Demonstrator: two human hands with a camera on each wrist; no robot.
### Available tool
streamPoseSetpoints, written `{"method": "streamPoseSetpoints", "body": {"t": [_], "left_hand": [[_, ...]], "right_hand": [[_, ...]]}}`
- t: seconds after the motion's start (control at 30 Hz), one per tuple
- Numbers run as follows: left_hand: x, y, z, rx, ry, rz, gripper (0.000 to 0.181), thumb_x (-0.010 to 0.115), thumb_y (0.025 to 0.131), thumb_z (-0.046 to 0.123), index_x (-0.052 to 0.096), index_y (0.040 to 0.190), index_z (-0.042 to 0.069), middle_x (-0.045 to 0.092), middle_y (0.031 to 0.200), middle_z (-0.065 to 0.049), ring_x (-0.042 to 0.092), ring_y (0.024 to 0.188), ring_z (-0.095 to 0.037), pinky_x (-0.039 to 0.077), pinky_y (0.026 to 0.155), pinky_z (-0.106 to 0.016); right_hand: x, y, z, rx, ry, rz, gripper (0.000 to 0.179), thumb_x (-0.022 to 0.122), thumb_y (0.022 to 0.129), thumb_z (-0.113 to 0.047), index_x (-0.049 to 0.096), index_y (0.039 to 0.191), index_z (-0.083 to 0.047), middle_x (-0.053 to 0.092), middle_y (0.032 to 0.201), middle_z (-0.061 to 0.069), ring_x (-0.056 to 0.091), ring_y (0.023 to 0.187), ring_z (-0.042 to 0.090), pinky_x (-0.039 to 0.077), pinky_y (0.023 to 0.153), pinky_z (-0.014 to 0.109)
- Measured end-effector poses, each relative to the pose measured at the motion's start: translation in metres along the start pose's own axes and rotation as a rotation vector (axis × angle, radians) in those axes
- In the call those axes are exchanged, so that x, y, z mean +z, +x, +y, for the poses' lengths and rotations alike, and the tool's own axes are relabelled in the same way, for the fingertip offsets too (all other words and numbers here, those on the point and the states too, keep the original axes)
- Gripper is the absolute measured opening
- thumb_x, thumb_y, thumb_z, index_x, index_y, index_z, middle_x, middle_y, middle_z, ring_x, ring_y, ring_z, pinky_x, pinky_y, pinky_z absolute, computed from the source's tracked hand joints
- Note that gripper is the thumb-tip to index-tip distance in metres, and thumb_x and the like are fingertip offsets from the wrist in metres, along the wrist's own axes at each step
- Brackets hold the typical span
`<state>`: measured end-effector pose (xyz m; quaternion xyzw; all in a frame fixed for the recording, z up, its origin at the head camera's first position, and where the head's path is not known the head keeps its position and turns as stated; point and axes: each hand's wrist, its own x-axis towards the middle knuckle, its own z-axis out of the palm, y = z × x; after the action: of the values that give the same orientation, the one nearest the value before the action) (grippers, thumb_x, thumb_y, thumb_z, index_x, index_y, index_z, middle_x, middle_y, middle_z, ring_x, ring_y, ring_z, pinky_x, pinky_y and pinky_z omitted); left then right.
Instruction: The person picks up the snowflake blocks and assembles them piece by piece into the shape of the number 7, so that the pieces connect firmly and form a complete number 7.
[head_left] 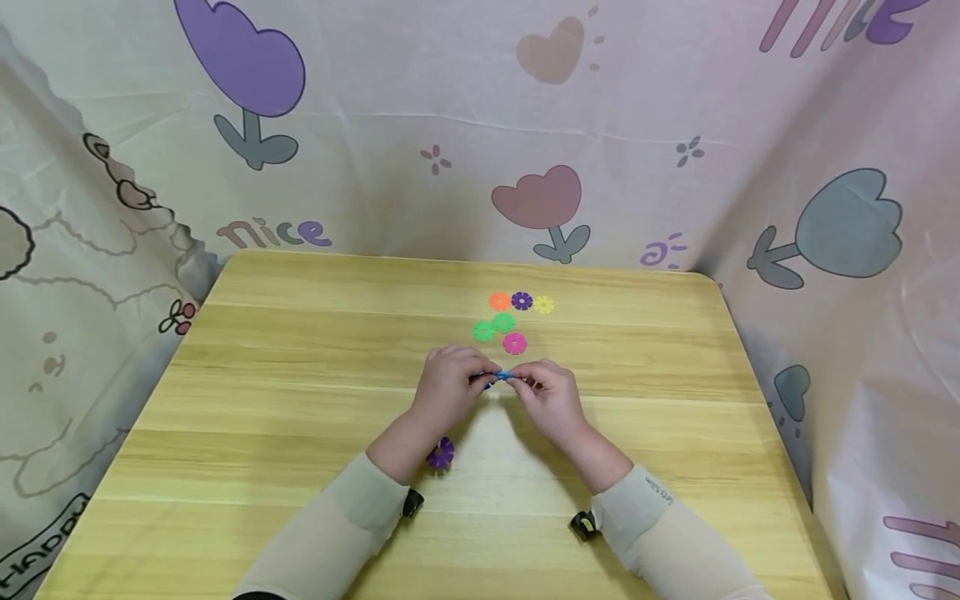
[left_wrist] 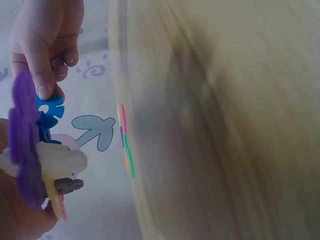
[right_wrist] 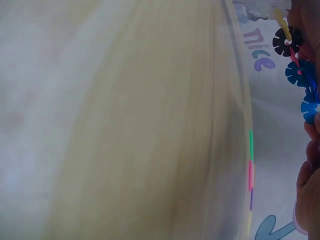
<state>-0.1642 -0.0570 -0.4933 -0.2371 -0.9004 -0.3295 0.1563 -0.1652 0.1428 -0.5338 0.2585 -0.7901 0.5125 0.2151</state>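
Above the table, my left hand [head_left: 448, 388] grips a chain of slotted plastic snowflake discs. A purple disc [left_wrist: 25, 140] and a white disc [left_wrist: 62, 160] show large in the left wrist view. Further along the chain, a black disc [right_wrist: 287, 41] and a darker blue disc [right_wrist: 300, 73] appear in the right wrist view. Between thumb and fingers, my right hand [head_left: 551, 402] pinches a light blue disc [left_wrist: 50, 106] at the chain's end, against the other blue pieces. The fingers hide how its slots meet them. Below the left wrist a purple disc [head_left: 441, 452] shows in the head view.
Beyond the hands, loose discs lie flat on the wooden table [head_left: 300, 350]: orange [head_left: 499, 302], purple [head_left: 522, 301], yellow [head_left: 543, 305], two green discs [head_left: 483, 332] and pink [head_left: 514, 343]. A printed curtain [head_left: 375, 167] stands behind the table and along its sides.
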Motion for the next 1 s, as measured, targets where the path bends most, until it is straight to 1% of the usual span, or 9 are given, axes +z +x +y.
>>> {"method": "streamPoseSetpoints", "body": {"t": [0.13,0.27,0.5,0.63,0.8,0.93,1.0], "left_hand": [[-0.002,0.000,0.000,-0.007,-0.010,-0.009,0.009,0.088,0.085,0.011,0.083,0.092,0.014,0.079,0.095,0.003,0.068,0.092,-0.021,0.047,0.086,-0.046],[-0.002,-0.001,-0.001,-0.017,0.000,-0.024,0.008,0.087,0.087,0.011,0.083,0.093,0.014,0.079,0.096,0.003,0.068,0.094,-0.022,0.047,0.087,-0.047],[-0.002,-0.004,-0.006,-0.019,0.014,-0.026,0.007,0.087,0.087,0.012,0.083,0.093,0.015,0.078,0.095,0.004,0.068,0.093,-0.020,0.047,0.089,-0.048],[-0.005,-0.006,-0.009,-0.028,0.017,-0.025,0.007,0.086,0.089,0.012,0.083,0.094,0.016,0.078,0.096,0.004,0.068,0.094,-0.021,0.047,0.089,-0.049],[-0.007,-0.007,-0.012,-0.032,0.031,-0.016,0.006,0.086,0.090,0.012,0.083,0.094,0.017,0.079,0.096,0.004,0.068,0.094,-0.022,0.048,0.088,-0.049],[-0.007,-0.009,-0.014,-0.020,0.037,-0.001,0.007,0.087,0.088,0.012,0.083,0.092,0.017,0.079,0.095,0.005,0.068,0.092,-0.021,0.048,0.085,-0.048],[-0.006,-0.010,-0.015,-0.017,0.031,0.001,0.007,0.087,0.088,0.012,0.083,0.092,0.017,0.079,0.094,0.005,0.068,0.092,-0.021,0.047,0.085,-0.048]], "right_hand": [[0.002,0.000,-0.001,-0.009,-0.025,0.001,0.018,0.082,0.081,0.016,0.077,0.087,0.000,0.069,0.075,0.008,0.062,0.065,0.023,0.053,0.057,0.027],[0.003,0.000,-0.002,-0.013,-0.053,-0.003,0.018,0.083,0.080,0.016,0.077,0.087,0.000,0.070,0.075,0.008,0.062,0.067,0.023,0.053,0.057,0.027],[0.004,0.001,0.000,-0.041,-0.079,-0.037,0.019,0.084,0.079,0.014,0.076,0.087,-0.001,0.074,0.080,0.008,0.066,0.070,0.024,0.057,0.061,0.029],[0.000,0.002,0.003,-0.030,-0.102,-0.047,0.019,0.084,0.079,0.013,0.077,0.090,-0.001,0.076,0.083,0.008,0.066,0.073,0.024,0.059,0.063,0.033],[-0.006,0.008,0.008,-0.015,-0.149,-0.034,0.020,0.087,0.079,0.010,0.076,0.094,0.002,0.076,0.087,0.011,0.068,0.075,0.027,0.060,0.066,0.040],[-0.009,0.014,0.013,-0.023,-0.205,-0.024,0.026,0.089,0.079,0.005,0.075,0.100,0.005,0.076,0.092,0.014,0.068,0.079,0.032,0.059,0.069,0.044],[-0.009,0.017,0.015,-0.012,-0.237,-0.027,0.029,0.090,0.080,0.002,0.074,0.104,0.005,0.075,0.096,0.015,0.068,0.084,0.034,0.058,0.073,0.046]]}}
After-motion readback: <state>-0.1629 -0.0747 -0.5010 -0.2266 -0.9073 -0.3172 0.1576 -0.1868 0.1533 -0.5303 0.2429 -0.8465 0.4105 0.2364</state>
